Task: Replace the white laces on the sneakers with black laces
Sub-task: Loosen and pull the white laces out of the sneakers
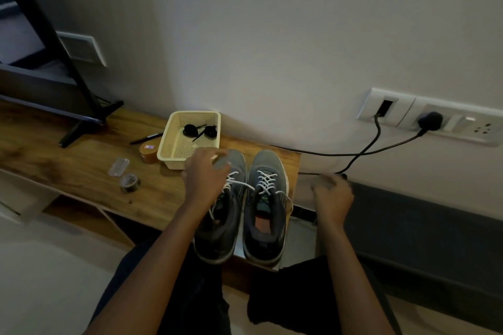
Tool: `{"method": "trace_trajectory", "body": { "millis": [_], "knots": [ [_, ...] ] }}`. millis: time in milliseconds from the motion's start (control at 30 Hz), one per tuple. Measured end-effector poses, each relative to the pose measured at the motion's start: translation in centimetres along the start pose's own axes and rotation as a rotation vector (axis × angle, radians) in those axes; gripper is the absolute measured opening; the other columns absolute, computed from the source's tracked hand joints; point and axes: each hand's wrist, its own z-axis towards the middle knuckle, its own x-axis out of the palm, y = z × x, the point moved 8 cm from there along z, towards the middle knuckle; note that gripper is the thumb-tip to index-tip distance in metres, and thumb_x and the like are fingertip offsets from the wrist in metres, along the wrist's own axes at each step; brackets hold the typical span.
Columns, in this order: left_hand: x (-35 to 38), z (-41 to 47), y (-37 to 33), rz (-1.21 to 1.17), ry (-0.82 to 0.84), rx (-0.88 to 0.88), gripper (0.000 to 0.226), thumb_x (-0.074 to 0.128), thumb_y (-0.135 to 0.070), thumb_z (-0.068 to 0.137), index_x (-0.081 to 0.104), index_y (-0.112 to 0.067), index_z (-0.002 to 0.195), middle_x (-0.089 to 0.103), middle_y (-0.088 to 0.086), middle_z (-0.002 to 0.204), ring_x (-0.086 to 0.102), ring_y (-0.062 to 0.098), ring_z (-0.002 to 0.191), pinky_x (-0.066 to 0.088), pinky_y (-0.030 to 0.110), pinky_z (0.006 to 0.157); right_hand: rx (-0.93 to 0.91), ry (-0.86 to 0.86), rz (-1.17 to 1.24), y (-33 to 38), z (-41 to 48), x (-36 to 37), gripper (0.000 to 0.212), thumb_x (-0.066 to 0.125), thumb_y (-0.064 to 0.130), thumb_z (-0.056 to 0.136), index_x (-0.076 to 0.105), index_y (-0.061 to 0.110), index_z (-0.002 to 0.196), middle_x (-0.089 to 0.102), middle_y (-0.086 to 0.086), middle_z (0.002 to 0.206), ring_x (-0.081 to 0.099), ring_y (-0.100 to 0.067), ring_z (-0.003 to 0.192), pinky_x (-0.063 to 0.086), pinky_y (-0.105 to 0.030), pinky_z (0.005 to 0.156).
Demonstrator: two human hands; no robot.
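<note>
Two grey sneakers stand side by side at the right end of a wooden bench (81, 160), long axes running near to far, toes toward the wall and heels overhanging the near edge. The right sneaker (268, 166) carries white laces (266, 181) crossed in neat rows. On the left sneaker (215, 236) the white lace (231, 182) is slack, with one loose strand trailing across to the right sneaker and another running down toward the heel opening. The left hand (204, 174) is over the forward part of the left sneaker, fingers reaching toward the toe. They are blurred, and whether they pinch the lace or merely hover cannot be told. The right hand (330, 198) is well apart from the left, off the right end of the bench just beside the right sneaker, with fingers loosely curled and blurred and nothing visible in them. A cream perforated basket (165, 139) sits just far-left of the left sneaker's toe and holds two coiled black laces (190, 130) — side by side near its far wall. Left of the basket lie a brown tape roll (148, 153) touching its wall, a pen (147, 138), a clear plastic piece (118, 167) and a small dark roll (130, 182). A black stand leg (81, 128) rests further left. On the wall at right, a switch plate (462, 130) holds a black plug (430, 119) — its cable (353, 154) runs left behind the bench.
</note>
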Motion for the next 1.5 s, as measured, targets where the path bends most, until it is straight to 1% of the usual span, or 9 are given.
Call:
{"method": "trace_trajectory", "body": {
  "millis": [67,100,133,267,500,733,967,1167,1500],
  "knots": [
    [2.6,-1.1,-1.5,0.154,0.143,0.098,0.014,0.070,-0.024,0.081,0.067,-0.030,0.093,0.049,-0.006,0.130,0.034,0.022,0.128,0.025,0.037,0.102,-0.095,0.169,-0.137,0.9,-1.0,2.5,0.013,0.064,0.017,0.080,0.065,0.026,0.071,0.066,-0.001,0.089,0.057,-0.028,0.104,0.038,-0.033,0.091],
    [3.8,-1.7,-2.2,0.241,0.201,0.146,0.013,0.071,-0.026,0.080,0.068,-0.032,0.092,0.044,-0.007,0.137,0.026,0.021,0.132,0.021,0.037,0.102,-0.162,0.239,-0.254,1.2,-1.4,3.6,0.012,0.065,0.026,0.079,0.063,0.026,0.068,0.065,0.002,0.086,0.055,-0.025,0.103,0.029,-0.025,0.084],
    [4.9,-2.2,-2.6,0.320,0.261,0.187,0.015,0.072,-0.028,0.080,0.067,-0.034,0.094,0.037,-0.007,0.144,0.018,0.022,0.137,0.017,0.040,0.105,-0.207,0.297,-0.365,1.3,-1.8,4.5,0.012,0.067,0.031,0.079,0.063,0.024,0.070,0.062,0.005,0.089,0.049,-0.023,0.106,0.023,-0.024,0.079],
    [8.1,-3.3,-2.8,0.482,0.419,0.252,0.022,0.069,-0.028,0.084,0.064,-0.036,0.104,0.015,-0.004,0.157,-0.005,0.027,0.145,0.005,0.051,0.112,-0.226,0.377,-0.567,1.2,-2.7,5.3,0.016,0.072,0.035,0.079,0.067,0.022,0.085,0.052,0.004,0.111,0.032,-0.022,0.115,0.028,-0.033,0.091],
    [8.8,-3.6,-3.3,0.574,0.314,0.357,0.020,0.067,-0.036,0.084,0.062,-0.032,0.102,0.019,-0.005,0.156,-0.001,0.027,0.145,0.002,0.049,0.111,-0.365,0.321,-0.688,1.8,-3.4,5.5,0.022,0.065,0.036,0.084,0.066,0.017,0.094,0.050,0.004,0.123,0.033,-0.020,0.116,0.029,-0.032,0.091],
    [8.6,-3.7,-3.6,0.571,0.274,0.392,0.010,0.058,-0.032,0.090,0.063,-0.029,0.098,0.025,-0.005,0.154,0.002,0.025,0.146,-0.005,0.046,0.110,-0.330,0.293,-0.678,1.5,-3.3,5.4,0.023,0.064,0.037,0.084,0.068,0.015,0.091,0.055,0.004,0.119,0.034,-0.020,0.114,0.030,-0.034,0.091],
    [5.7,-2.4,-2.5,0.418,0.086,0.236,0.006,0.061,-0.031,0.089,0.061,-0.028,0.093,0.041,-0.009,0.140,0.019,0.017,0.138,0.008,0.042,0.108,-0.290,0.259,-0.691,1.2,-3.0,5.3,0.026,0.064,0.037,0.083,0.071,0.015,0.096,0.059,0.003,0.114,0.036,-0.022,0.112,0.031,-0.036,0.090],
    [7.6,-3.4,-3.2,0.430,0.228,0.362,0.027,0.066,-0.032,0.082,0.056,-0.032,0.107,0.032,-0.008,0.146,0.012,0.019,0.141,0.001,0.039,0.106,-0.253,0.227,-0.602,1.3,-3.0,5.1,0.018,0.067,0.031,0.081,0.071,0.015,0.090,0.060,0.003,0.111,0.037,-0.021,0.111,0.032,-0.035,0.090],
    [9.0,-4.2,-3.7,0.572,0.287,0.379,0.013,0.058,-0.032,0.090,0.062,-0.029,0.102,0.022,-0.007,0.155,0.001,0.024,0.146,0.000,0.048,0.112,-0.213,0.238,-0.561,1.2,-3.0,4.9,0.018,0.068,0.033,0.080,0.068,0.016,0.084,0.060,0.002,0.106,0.037,-0.021,0.111,0.031,-0.033,0.089]
  ]
}}
